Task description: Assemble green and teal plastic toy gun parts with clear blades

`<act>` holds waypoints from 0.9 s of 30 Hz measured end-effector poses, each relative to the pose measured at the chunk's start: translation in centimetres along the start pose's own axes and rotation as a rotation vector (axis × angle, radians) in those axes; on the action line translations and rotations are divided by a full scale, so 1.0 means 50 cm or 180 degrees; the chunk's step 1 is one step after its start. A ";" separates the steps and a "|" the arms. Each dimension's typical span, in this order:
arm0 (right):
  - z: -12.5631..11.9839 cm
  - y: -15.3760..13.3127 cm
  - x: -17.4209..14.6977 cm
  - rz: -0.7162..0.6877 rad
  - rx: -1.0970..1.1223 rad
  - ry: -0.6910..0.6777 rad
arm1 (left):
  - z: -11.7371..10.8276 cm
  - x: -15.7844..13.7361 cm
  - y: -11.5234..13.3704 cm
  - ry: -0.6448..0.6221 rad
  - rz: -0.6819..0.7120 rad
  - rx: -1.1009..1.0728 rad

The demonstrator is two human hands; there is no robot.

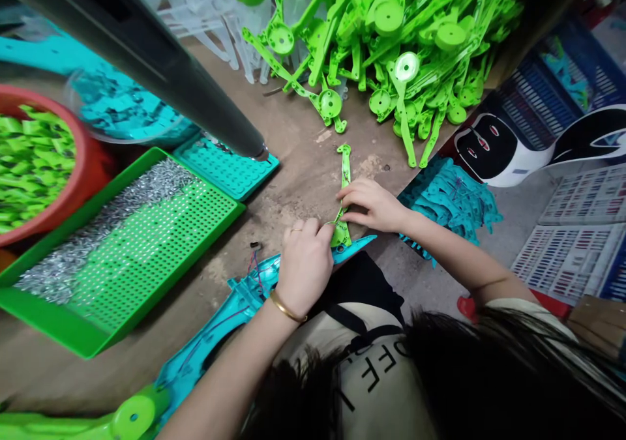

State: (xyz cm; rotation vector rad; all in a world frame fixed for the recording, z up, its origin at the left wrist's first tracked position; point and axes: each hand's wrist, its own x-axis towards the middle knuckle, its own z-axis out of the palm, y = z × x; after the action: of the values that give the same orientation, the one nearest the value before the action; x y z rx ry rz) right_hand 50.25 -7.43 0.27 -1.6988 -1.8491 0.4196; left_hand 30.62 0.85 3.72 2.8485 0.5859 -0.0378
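Note:
A narrow bright green plastic arm [346, 166] lies upright in front of me, its wide end resting on a long teal plastic shell [349, 251] along the table edge. My left hand [307, 254], with a ring and a gold bracelet, is closed at the wide end. Its fingertips are partly hidden behind the hand. From the other side, my right hand [372, 205] pinches the arm's middle, where a thin wire or edge shows too small to make out. Red and blue wires [254, 262] stick up from the shell, left of my left hand.
A green perforated tray [161, 257] holds many silver screws. Beside it stand a red tub [83, 186] of green pieces and a teal tray [254, 176]. A dark power tool [195, 94] hangs above. Green arms [391, 19] are heaped at the back; teal parts [450, 199] lie right.

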 end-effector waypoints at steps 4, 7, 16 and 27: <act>0.003 -0.020 0.005 0.0111 -0.0450 -0.0163 | 0.003 -0.002 -0.005 0.0038 0.0105 0.0138; 0.000 -0.041 0.013 0.0252 -0.0777 -0.0297 | 0.002 -0.006 -0.012 0.0148 0.0185 0.0103; 0.001 -0.066 0.025 0.0604 -0.0953 -0.0497 | -0.018 -0.046 -0.011 0.0326 -0.0022 -0.0549; 0.004 -0.071 0.026 0.0582 -0.1007 -0.0412 | -0.009 -0.058 -0.060 0.0200 0.0482 0.0515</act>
State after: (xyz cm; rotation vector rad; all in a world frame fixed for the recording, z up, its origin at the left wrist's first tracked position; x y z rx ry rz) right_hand 47.29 -6.62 2.46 -2.1083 -1.9393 0.3291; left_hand 26.76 2.53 3.72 3.0526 0.3935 0.0315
